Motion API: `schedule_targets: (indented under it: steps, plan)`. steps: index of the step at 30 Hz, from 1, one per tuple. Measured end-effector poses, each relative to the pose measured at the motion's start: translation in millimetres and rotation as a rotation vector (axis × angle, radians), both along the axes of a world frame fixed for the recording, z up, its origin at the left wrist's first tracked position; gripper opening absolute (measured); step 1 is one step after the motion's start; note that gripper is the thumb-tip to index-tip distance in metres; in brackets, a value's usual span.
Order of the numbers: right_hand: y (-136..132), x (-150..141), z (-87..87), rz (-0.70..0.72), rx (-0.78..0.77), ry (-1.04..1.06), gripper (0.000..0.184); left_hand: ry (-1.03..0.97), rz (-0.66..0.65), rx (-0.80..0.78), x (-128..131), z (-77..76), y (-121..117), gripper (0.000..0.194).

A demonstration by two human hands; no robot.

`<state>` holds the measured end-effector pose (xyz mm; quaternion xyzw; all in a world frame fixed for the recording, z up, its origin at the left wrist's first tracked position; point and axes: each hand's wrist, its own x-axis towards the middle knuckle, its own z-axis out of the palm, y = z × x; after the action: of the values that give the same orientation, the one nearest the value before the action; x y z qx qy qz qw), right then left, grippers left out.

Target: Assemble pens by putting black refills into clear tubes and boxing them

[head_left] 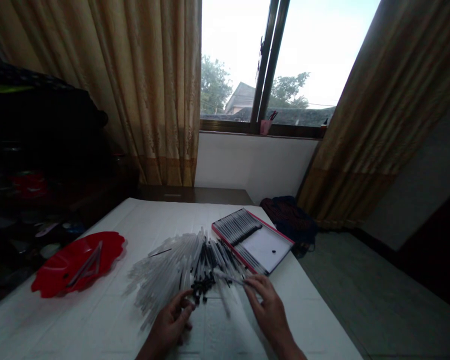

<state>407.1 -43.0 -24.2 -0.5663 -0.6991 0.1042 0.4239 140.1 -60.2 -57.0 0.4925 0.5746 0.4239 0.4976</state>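
My right hand (268, 305) pinches one end of a pale pen barrel (228, 276), which points left over the pile. My left hand (173, 317) has its fingers curled beside a small heap of black pen caps (202, 287); whatever lies between thumb and forefinger is too small to make out. Spread out beyond my hands is a pile of clear pen barrels (161, 267), with black-tipped pens (210, 252) on its right side. A shallow red-rimmed box (275, 230) holds a row of pens (236, 225), several more along its near side, and a small black piece on its white bottom.
A red scalloped tray (45, 285) with a clear triangular piece sits on the left of the white table (307, 310). Dark cloth (290, 220) lies past the table's right edge. Behind are a window, curtains (161, 100) and a pink cup (265, 127) on the sill.
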Motion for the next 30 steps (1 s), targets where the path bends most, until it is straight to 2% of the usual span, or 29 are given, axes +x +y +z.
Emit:
schedule_targets:
  steps: [1,3,6,9,20,30]
  plan:
    - [11,13,5.7,-0.087,-0.022,-0.044,0.027,-0.025,0.018,0.008,-1,0.8,0,0.067]
    - [36,36,16.2,-0.293,-0.167,-0.187,0.030,-0.070,0.031,0.013,-2,4.9,1,0.067]
    - [65,57,26.0,-0.405,-0.252,-0.271,0.031,-0.146,0.036,0.004,-6,12.7,1,0.065]
    - [81,61,26.8,-0.458,-0.329,-0.339,0.030,-0.211,0.069,0.012,-9,16.2,1,0.061]
    - [89,43,25.9,-0.464,-0.490,-0.482,0.029,-0.290,0.084,0.002,-10,6.8,2,0.060]
    - [90,42,24.1,-0.428,-0.518,-0.553,0.033,-0.311,0.115,-0.002,-7,19.5,0,0.059]
